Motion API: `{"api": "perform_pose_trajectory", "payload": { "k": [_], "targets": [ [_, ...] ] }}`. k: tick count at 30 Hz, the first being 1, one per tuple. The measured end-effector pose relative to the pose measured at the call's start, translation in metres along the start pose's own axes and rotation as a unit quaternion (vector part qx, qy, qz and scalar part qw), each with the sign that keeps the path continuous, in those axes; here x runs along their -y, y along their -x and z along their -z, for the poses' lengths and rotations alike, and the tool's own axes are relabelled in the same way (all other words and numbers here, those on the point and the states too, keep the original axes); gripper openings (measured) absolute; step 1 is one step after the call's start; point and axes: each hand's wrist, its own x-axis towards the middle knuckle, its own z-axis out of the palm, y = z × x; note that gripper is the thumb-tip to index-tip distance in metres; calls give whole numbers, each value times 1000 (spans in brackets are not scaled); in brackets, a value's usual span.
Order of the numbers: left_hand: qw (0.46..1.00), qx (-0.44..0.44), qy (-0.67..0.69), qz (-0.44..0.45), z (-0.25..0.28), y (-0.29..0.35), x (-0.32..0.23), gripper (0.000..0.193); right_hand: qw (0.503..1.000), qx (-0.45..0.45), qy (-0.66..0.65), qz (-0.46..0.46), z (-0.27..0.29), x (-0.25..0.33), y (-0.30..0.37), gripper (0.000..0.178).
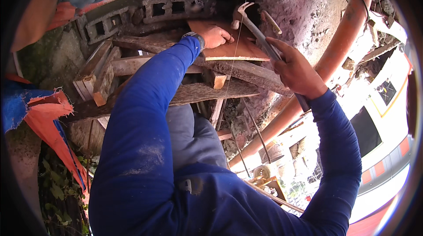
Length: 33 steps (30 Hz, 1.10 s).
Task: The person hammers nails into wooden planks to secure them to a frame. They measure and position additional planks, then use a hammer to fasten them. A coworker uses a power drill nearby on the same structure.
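My right hand [297, 68] is closed around the shaft of a claw hammer [257, 32], whose metal head is raised over the right part of a reddish-brown flat board [240, 51]. On that board rests my left hand [215, 37], with a watch at its wrist. Its fingers are pinched together close to the board's surface; whatever they hold is too small to make out. Beneath the board lie rough wooden beams [264, 76]. A thin string [228, 82] runs down past the board, between my two hands.
Grey hollow blocks [172, 9] line the far side. Behind the hammer rises a rough concrete mass [299, 11], with a long orange pipe [348, 29] curving along the right. Short timber pieces [94, 75] stand at left, near a torn orange-and-blue tarp [48, 108]. Thin rods [257, 130] slant below.
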Motion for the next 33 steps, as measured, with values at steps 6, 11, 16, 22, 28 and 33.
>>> {"api": "perform_pose_trajectory", "payload": {
  "k": [6, 11, 16, 22, 28, 33],
  "targets": [
    [999, -3, -31, -32, 4, -1, -5, 39, 998, 46, 49, -18, -9, -10, -1, 57],
    [998, -10, -13, -55, 8, -6, 3, 37, 994, -78, -1, 74, -8, -13, -8, 61],
    [996, -77, -45, -17, 0, -15, 12, 43, 998, 50, 48, 4, -8, -7, -5, 57],
    [992, -108, -26, -54, 1, -16, 22, 46, 996, -69, 7, 63, 9, 0, -8, 58],
    [996, -52, -3, -68, 6, -6, 7, 44, 996, -61, -48, 32, 3, -12, -10, 63],
    [999, -24, -25, -40, 10, -4, 2, 43, 996, 34, -27, -75, 0, -2, -10, 57]
  ]
}}
